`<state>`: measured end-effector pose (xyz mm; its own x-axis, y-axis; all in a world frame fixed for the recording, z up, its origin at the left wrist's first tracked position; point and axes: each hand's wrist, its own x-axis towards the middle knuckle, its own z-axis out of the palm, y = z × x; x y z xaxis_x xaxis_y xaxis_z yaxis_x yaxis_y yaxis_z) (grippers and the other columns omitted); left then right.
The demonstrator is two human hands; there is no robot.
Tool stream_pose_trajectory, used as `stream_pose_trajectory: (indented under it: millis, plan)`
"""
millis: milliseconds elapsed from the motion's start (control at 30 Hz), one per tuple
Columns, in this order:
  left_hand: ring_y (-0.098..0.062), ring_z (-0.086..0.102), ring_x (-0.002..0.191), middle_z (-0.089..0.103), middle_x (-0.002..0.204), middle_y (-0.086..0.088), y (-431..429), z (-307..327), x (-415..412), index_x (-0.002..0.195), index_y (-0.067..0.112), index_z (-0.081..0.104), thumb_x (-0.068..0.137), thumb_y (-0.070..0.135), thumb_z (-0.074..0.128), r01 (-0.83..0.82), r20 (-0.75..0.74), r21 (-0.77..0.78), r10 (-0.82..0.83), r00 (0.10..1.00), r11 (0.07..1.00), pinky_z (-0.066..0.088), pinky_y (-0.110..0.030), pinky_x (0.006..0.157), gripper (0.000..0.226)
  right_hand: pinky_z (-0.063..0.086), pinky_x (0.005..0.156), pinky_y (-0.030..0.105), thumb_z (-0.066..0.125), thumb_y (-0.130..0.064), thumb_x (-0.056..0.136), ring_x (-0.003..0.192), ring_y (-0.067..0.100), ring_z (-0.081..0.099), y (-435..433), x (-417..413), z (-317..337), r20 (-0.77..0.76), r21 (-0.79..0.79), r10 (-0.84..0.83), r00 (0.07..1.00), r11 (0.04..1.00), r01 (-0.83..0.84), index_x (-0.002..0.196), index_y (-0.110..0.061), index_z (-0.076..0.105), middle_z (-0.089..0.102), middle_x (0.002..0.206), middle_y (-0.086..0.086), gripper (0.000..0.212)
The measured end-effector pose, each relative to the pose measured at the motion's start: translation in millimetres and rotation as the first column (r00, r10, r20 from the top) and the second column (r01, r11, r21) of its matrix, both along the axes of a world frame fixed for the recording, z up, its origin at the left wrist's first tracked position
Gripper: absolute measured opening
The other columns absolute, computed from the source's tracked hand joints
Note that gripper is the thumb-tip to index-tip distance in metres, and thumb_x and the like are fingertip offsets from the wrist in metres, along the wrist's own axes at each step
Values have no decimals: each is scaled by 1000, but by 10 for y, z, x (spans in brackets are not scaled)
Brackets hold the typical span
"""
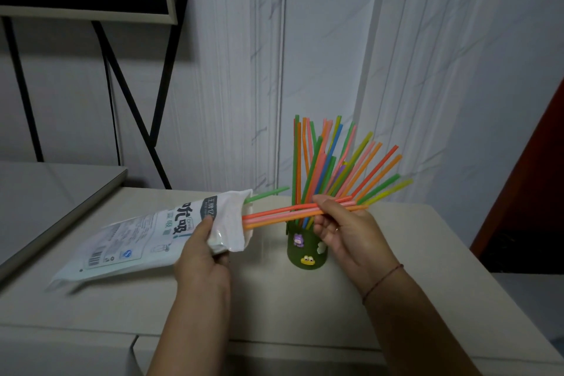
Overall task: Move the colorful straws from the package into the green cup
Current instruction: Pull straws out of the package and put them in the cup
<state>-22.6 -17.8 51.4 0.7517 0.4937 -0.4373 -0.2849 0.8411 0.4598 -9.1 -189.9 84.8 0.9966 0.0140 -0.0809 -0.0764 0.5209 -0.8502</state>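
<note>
Head view. The left hand [201, 256] gripped the white package [137, 238] near its open mouth, thumb on top and fingers curled beneath, holding it tilted with its closed end low over the pale surface [274, 308]. The right hand [345, 232] pinched a bundle [280, 213] of pink and orange straws between thumb and fingers. The bundle lay almost level, one end inside the package mouth, the other end reaching past the right hand. A single green straw [268, 194] jutted from the package mouth above the bundle. The green cup [305, 253], bearing small cartoon figures, stood upright on the surface behind the bundle and between the two hands. It held many coloured straws [329, 162], fanned from upright to leaning right. A red cord [383, 282] circled the right wrist. A pale wall [427, 55] rose behind the surface.
</note>
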Motion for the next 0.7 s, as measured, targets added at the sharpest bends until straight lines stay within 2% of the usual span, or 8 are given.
stream_pose_trajectory:
  millis: [100,167,333,500,600,700]
  plan:
    - [-14,67,85,66,125,-7,-132,0,-12,130,11,55,84,1,68,37,-17,18,-36,999,999,59,-34,77,49,51,46,19,61,-2,86,44,7,58,142,-31,-44,8,-3,78,997,997,-78,91,2,63,62,53,3,7]
    - [-12,65,82,66,125,-7,-213,-6,-7,131,10,56,84,2,68,59,-25,24,-58,998,998,58,-26,66,49,52,48,20,61,-3,86,46,8,58,249,-53,-84,23,-55,112,993,992,-110,89,0,62,61,55,4,5]
    - [-18,65,103,65,128,-8,-228,8,-11,133,8,55,84,2,67,64,-43,2,-64,997,998,58,-28,67,50,53,49,20,61,-4,86,46,8,59,296,-66,-91,63,-131,73,995,989,-64,85,-2,63,62,55,4,3]
    - [-18,66,102,65,126,-7,-99,15,-14,132,10,54,84,-1,67,9,-39,-16,-10,999,1000,58,-27,59,51,52,46,18,60,-5,87,44,8,61,76,-4,-42,53,-111,-14,999,994,19,85,-2,64,64,47,1,5]
    - [-17,66,97,64,128,-7,-157,0,-10,133,10,53,84,-2,66,28,-31,4,-28,999,1000,61,-29,66,52,52,47,18,60,-6,87,45,8,62,90,1,-62,48,-95,-9,999,995,14,86,-3,64,64,49,2,5]
    - [-19,64,108,63,129,-9,-250,-16,-7,134,8,53,84,-1,66,57,-42,18,-56,998,998,53,-32,83,52,53,47,20,60,-6,87,45,9,63,172,-11,-87,68,-90,12,998,996,-6,85,-3,62,65,51,4,4]
